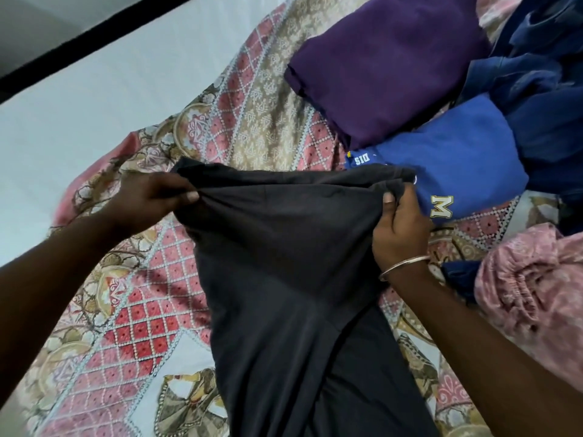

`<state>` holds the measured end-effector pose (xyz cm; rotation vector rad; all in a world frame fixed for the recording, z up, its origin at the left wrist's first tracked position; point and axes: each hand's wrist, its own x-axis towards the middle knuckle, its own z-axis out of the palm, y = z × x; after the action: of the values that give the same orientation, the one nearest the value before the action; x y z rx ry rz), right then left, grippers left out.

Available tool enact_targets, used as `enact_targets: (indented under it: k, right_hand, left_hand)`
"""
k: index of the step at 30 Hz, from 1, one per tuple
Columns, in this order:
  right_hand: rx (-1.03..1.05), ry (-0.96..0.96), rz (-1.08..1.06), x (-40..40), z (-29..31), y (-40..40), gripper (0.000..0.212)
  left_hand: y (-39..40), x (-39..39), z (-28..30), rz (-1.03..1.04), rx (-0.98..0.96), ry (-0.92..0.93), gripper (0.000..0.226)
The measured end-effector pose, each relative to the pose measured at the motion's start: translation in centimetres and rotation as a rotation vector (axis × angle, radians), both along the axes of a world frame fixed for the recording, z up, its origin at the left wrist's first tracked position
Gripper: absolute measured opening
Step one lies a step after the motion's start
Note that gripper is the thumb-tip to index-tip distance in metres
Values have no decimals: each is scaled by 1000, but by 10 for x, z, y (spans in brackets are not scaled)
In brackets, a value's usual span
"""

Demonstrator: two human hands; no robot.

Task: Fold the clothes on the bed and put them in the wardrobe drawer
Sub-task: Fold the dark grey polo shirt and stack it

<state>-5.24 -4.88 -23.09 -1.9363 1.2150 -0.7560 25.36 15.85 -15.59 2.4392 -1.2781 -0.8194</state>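
Observation:
A dark grey garment (284,279) hangs over the patterned bedspread (132,326), stretched between both hands. My left hand (151,200) pinches its upper left corner. My right hand (400,228), with a thin bangle on the wrist, grips the upper right corner. The cloth drapes down towards the bottom of the view. Behind it lie a folded purple garment (388,64) and a folded blue garment (457,165) with a letter print. A heap of dark blue clothes (542,89) lies unfolded at the far right.
A crumpled pink floral cloth (533,294) lies on the bed at the right. The bed's left edge meets a pale floor (79,99), with a dark strip (94,33) along the top left. No wardrobe or drawer is in view.

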Motion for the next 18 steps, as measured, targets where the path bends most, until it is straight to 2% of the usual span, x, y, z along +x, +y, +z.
enact_targets:
  k: [2,4,5,7,9,12,15,18]
  right_hand:
    - [-59,24,3,4,4,1,25]
    - [-120,41,28,8,9,1,21]
    - [-137,54,47,10,11,2,23]
    - [-170,90,67,12,11,0,25]
    - [-202,115,57,11,11,-4,23]
    - [-236,129,8,4,10,-11,16]
    - [-244,181,-23,0,10,-18,16]
    - [-244,230,-9,0,9,-23,32]
  left_hand:
    - [-12,2,2,143,-100,208,22]
    - [-24,2,5,188,-36,433,7]
    - [-30,0,6,172,27,476,6]
    - [-39,0,3,92,164,404,21]
    - [-47,0,-1,78,204,335,12]
    - [-53,5,-10,142,135,173,4]
    - [-61,2,-19,238,15,22,9]
    - [-70,-8,-28,290,-14,-88,14]
